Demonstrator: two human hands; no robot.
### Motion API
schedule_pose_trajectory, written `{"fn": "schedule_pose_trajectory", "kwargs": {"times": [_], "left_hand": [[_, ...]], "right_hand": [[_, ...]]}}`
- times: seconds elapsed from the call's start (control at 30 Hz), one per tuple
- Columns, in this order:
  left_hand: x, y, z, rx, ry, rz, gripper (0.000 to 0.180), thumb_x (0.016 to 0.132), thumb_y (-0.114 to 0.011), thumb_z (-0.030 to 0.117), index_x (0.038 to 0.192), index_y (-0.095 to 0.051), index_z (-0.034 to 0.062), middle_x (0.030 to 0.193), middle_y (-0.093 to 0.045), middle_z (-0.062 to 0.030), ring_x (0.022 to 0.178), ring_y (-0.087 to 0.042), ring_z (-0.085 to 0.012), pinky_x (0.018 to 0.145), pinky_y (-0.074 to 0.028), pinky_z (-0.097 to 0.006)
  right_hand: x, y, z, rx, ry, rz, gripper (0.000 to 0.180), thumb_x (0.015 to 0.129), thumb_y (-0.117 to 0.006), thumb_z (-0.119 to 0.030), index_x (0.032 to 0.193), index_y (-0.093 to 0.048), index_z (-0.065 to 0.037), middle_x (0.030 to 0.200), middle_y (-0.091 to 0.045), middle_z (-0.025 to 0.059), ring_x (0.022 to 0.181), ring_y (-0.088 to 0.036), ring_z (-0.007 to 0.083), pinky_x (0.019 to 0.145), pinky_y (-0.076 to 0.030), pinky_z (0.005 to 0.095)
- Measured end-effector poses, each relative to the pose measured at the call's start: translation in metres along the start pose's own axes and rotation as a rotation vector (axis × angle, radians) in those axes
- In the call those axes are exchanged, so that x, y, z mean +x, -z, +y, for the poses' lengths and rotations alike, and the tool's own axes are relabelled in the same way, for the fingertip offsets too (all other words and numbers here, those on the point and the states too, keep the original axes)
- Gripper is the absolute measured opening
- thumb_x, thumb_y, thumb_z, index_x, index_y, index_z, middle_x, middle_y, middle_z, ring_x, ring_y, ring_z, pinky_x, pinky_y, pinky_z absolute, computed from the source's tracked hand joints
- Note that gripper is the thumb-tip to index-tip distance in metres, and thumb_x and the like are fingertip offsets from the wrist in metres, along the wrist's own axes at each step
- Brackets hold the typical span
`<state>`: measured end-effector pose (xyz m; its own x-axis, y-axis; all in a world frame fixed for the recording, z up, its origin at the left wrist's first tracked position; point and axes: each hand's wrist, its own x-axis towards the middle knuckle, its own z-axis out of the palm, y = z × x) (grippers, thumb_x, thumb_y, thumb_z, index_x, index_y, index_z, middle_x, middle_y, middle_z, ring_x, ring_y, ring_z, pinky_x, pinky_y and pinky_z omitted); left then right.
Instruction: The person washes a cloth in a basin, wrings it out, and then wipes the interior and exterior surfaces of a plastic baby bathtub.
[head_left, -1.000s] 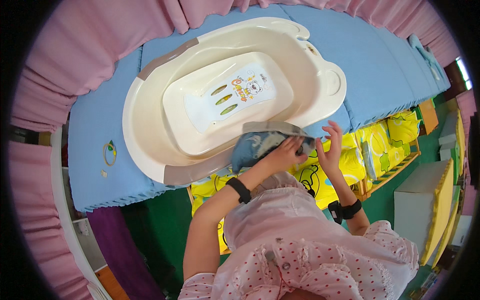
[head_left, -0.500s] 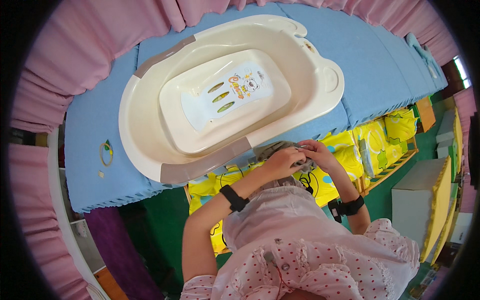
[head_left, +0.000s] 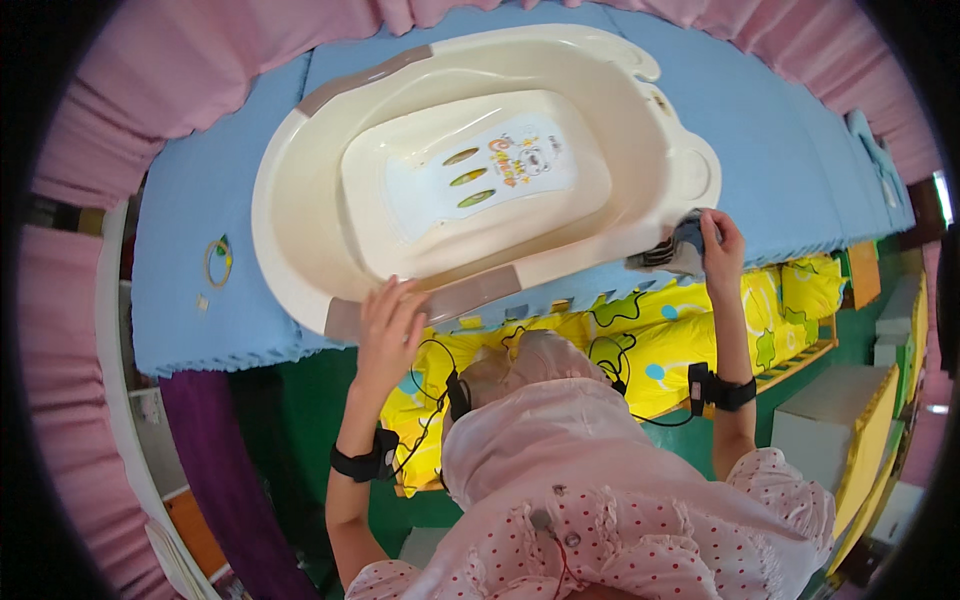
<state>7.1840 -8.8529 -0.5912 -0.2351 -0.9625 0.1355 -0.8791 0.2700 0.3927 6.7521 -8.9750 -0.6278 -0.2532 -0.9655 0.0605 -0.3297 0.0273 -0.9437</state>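
A large cream baby bathtub (head_left: 290, 240) with brown grip strips lies at a slant on the blue-covered table. Printed on its floor is a pale panel (head_left: 420, 200) with a cartoon bear and three oval openings. My left hand (head_left: 388, 325) rests on the near brown strip, fingers spread and holding nothing. At the tub's near right edge my right hand (head_left: 724, 250) is closed on a crumpled grey cloth (head_left: 672, 256) with dark markings, pressed to the outer side of the rim. The right fingers partly hide the cloth.
Blue fabric (head_left: 790, 150) covers the table. A yellow-green ring-shaped item (head_left: 218, 262) lies left of the tub. Yellow patterned bedding (head_left: 660, 350) in a wooden frame is below the table edge. Pink curtains (head_left: 110, 120) surround the table; grey boxes (head_left: 825, 410) stand at right.
My hands were together on the cloth near the tub's front edge. The left has let go and moved left onto the rim; the right has carried the cloth rightward. The view has shifted slightly.
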Motion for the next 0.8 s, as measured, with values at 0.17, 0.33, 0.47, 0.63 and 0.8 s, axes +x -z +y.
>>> {"fn": "schedule_pose_trajectory", "kwargs": {"times": [0.17,0.33,0.47,0.63,0.8], "left_hand": [[-0.042,0.028,-0.029,0.446,0.355,0.017,0.044,0.081,-0.056,0.017,0.123,-0.043,0.0138,0.134,-0.031,-0.0126,0.125,-0.029,-0.0349,0.098,-0.015,-0.06],[-0.087,0.024,-0.056,0.213,0.499,0.08,0.052,0.085,-0.051,0.018,0.132,-0.032,0.0113,0.141,-0.016,-0.0195,0.127,-0.023,-0.0379,0.099,-0.022,-0.053],[-0.082,0.027,-0.059,0.207,0.483,0.087,0.055,0.084,-0.053,0.016,0.133,-0.029,0.0094,0.142,-0.013,-0.0188,0.106,-0.047,-0.0396,0.082,-0.044,-0.04],[-0.075,0.027,-0.053,0.189,0.503,0.105,0.055,0.083,-0.054,0.015,0.133,-0.03,0.0126,0.142,-0.015,-0.0161,0.091,-0.055,-0.0375,0.068,-0.049,-0.036],[-0.083,0.028,-0.058,0.234,0.516,0.108,0.055,0.082,-0.055,0.014,0.132,-0.032,0.015,0.142,-0.016,-0.014,0.091,-0.056,-0.0369,0.066,-0.049,-0.037]], "right_hand": [[0.019,-0.077,0.032,-0.236,0.122,-0.051,0.017,0.085,-0.053,-0.016,0.085,-0.056,0.001,0.073,-0.059,0.0116,0.067,-0.055,0.0184,0.064,-0.044,0.0286],[-0.023,-0.119,0.003,-0.198,0.239,-0.12,0.013,0.084,-0.053,-0.013,0.086,-0.055,0.0,0.071,-0.058,0.014,0.062,-0.056,0.024,0.059,-0.044,0.0315],[-0.069,-0.153,-0.021,-0.105,0.313,-0.396,0.006,0.083,-0.055,-0.006,0.089,-0.055,-0.003,0.071,-0.056,0.0069,0.061,-0.049,0.0108,0.058,-0.042,0.026],[-0.119,-0.2,-0.035,0.118,0.896,-0.799,0.023,0.077,-0.056,-0.001,0.099,-0.052,0.0,0.092,-0.052,0.0118,0.081,-0.052,0.0276,0.071,-0.046,0.0319],[-0.115,-0.209,-0.048,-0.057,1.396,-0.964,0.034,0.074,-0.049,-0.003,0.107,-0.047,0.006,0.102,-0.047,0.0154,0.091,-0.051,0.0285,0.08,-0.044,0.0315]]}}
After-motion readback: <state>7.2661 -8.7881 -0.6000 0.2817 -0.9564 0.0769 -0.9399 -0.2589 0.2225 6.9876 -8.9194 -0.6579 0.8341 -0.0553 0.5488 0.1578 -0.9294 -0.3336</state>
